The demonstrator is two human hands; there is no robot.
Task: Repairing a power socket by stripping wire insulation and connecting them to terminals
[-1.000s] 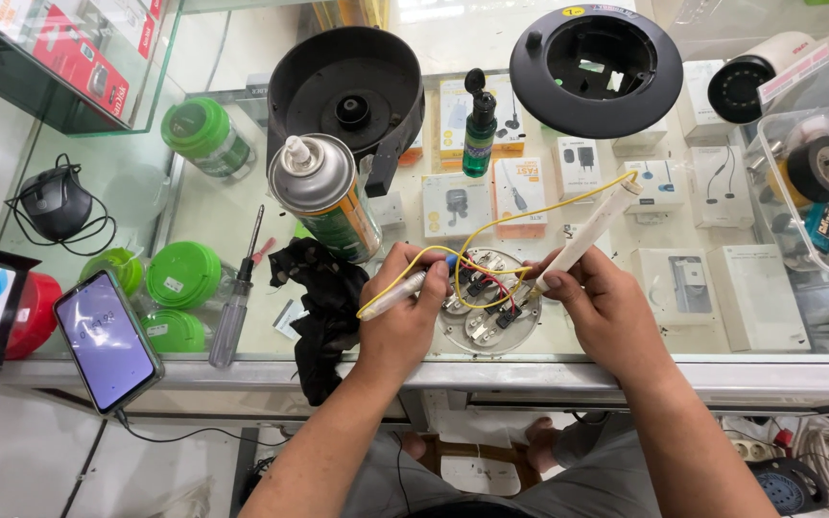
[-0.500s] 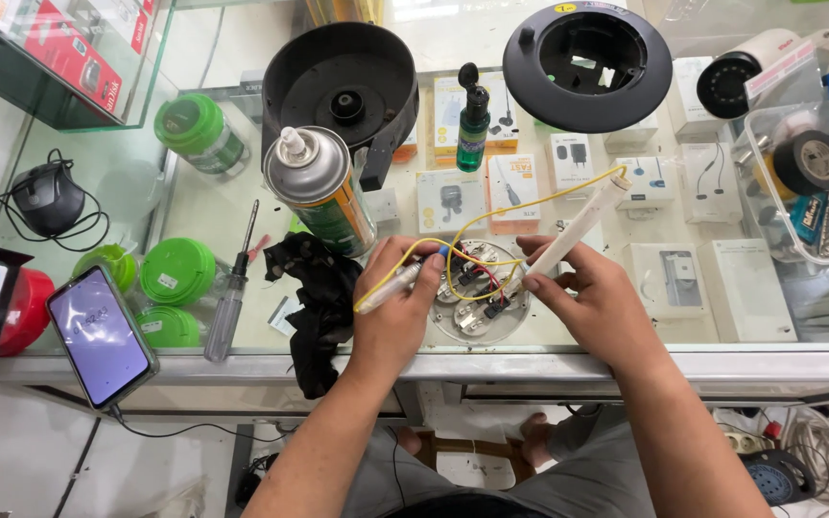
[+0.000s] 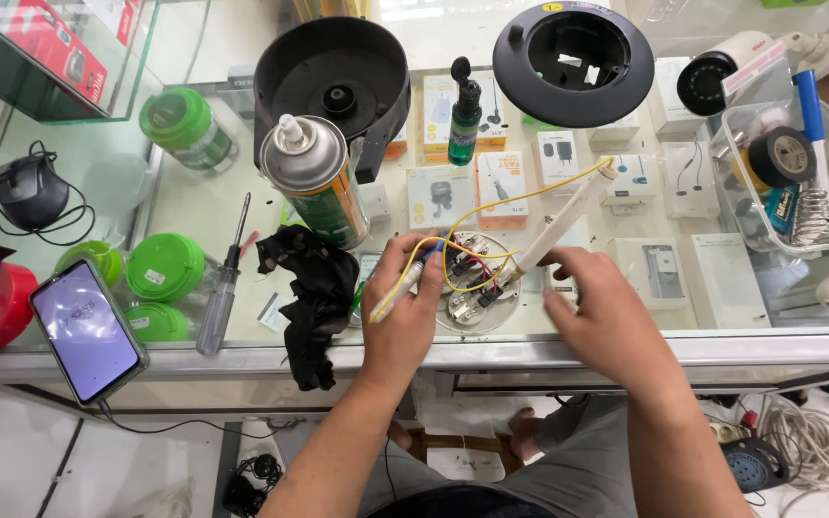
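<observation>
Left hand [image 3: 405,312] rested on the glass tabletop [image 3: 213,206], its grip closed around a slim white probe [image 3: 397,290] trailing a yellow wire [image 3: 491,206]. Right hand [image 3: 606,312] had its grip closed on a white soldering pen [image 3: 563,219], tip angled down onto the round circuit board [image 3: 472,288], which lay between both hands near the front edge. A black cloth [image 3: 314,293] lay just left of the left hand, a spray can [image 3: 314,177] stood behind it, and a screwdriver [image 3: 223,288] lay further left.
</observation>
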